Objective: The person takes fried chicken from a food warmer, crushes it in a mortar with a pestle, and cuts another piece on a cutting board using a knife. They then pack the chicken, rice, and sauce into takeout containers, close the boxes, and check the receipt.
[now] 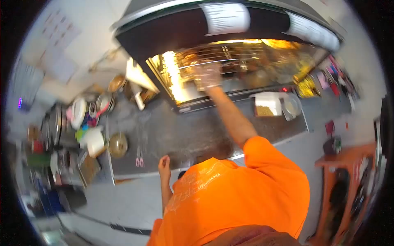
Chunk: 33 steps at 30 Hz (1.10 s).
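My right hand (pixel 210 76), in a clear plastic glove, reaches into a lit display cabinet (pixel 191 107) with wire racks. It is blurred, and whether it holds anything cannot be made out. Browned food shows behind the hand, too smeared to name. My left hand (pixel 164 162) hangs bare by the counter's front edge, its fingers curled together; nothing can be made out in them. Left of it on the dark counter (pixel 164 133) lie scissors (pixel 140 161) with pink handles. A round bowl (pixel 118 145) stands farther left.
A white box (pixel 267 104) with crumbly brown contents and a clear tub (pixel 290 107) sit right of centre by the cabinet. Dishes and bags crowd the left side. An orange-brown wooden stand (pixel 347 159) is at the right.
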Available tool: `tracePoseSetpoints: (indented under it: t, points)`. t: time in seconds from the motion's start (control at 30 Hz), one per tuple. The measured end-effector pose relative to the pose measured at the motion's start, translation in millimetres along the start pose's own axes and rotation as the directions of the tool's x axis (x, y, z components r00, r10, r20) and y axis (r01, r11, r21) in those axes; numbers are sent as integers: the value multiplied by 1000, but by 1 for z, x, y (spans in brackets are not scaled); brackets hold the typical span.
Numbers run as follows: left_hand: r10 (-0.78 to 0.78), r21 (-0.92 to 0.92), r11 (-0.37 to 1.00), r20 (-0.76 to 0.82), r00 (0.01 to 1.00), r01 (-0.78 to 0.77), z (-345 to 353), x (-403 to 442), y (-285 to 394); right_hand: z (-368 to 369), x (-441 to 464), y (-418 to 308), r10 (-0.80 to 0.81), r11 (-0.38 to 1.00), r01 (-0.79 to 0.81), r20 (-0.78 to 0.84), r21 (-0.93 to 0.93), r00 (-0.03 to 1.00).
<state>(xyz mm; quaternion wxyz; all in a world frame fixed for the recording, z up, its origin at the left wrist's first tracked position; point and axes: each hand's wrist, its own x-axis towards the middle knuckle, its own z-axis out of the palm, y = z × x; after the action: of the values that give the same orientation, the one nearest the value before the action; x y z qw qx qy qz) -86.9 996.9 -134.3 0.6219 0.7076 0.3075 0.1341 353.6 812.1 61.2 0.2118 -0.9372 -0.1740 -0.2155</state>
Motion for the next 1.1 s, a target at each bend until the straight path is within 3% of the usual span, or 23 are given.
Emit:
tracePoseSetpoints:
  t: [0.03, 0.07, 0.13, 0.17, 0.23, 0.27, 0.3, 0.37, 0.43, 0.47, 0.53, 0.6, 0.7, 0.8, 0.9, 0.93, 1.03, 1.1]
  points:
    - [14, -40, 999, -24, 1000, -15, -4, -5, 2, -48, -1, -7, 165, 977, -207, 426, 55, 889]
    - [17, -18, 1000, -17, 1000, -18, -10, -8, 4, 29, -20, 41, -211, 978, 207, -178, -38, 961]
    - [1, 72, 997, -40, 999, 2, -23, -13, 1, -27, -41, 26, -447, 889, 456, -296, -41, 844]
    - [-8, 136, 991, -62, 998, 17, -29, -20, -2, -54, -60, 5, -457, 888, 445, -317, -115, 831]
    - [-93, 127, 986, -98, 991, 105, -44, -28, -1, -54, -106, -16, -348, 903, 405, -309, 142, 885]
    - [-126, 125, 983, -97, 987, 137, -50, -24, 0, -47, -119, -22, -480, 871, 478, -406, -112, 778]
    - [-148, 132, 978, -108, 983, 161, -57, -21, -3, -33, -135, -32, -474, 840, 526, -287, 137, 832]
    - [-182, 156, 968, -112, 977, 198, -71, -10, -11, -19, -151, -92, -505, 748, 534, -184, 393, 843]
    - [-176, 95, 979, -73, 982, 183, -83, 6, -15, 42, -152, -148, -551, 660, 557, -180, 503, 815]
    - [-188, 58, 980, -15, 982, 189, -90, 16, -30, 66, -146, -182, -516, 750, 405, 81, 523, 852]
    - [-173, 29, 985, 73, 982, 172, -108, 37, -38, 150, -127, -240, -499, 765, 370, 123, 527, 858]
    - [-131, 34, 991, 127, 983, 128, -129, 52, -14, 186, -82, -311, -278, 931, 171, 324, 322, 904]
    - [-204, 34, 979, 173, 964, 201, -170, 72, -24, 273, -26, -360, -182, 982, 147, 381, 120, 907]
    - [-233, 119, 970, 189, 954, 213, -209, 86, -12, 292, -16, -375, -261, 962, 273, 293, 1, 920]
    - [-286, 79, 958, 246, 926, 274, -231, 94, -19, 278, -33, -366, -145, 969, 196, 294, -151, 945]
    - [-247, 48, 969, 275, 929, 244, -231, 103, -23, 286, -32, -361, 42, 986, 40, 476, -161, 879]
    - [-158, -50, 981, 362, 919, 189, -229, 111, -27, 288, -40, -348, 157, 986, -111, 498, -120, 853]
    - [-271, 90, 961, 515, 813, 263, -232, 132, 8, 285, -36, -336, 187, 980, -189, 564, -55, 804]
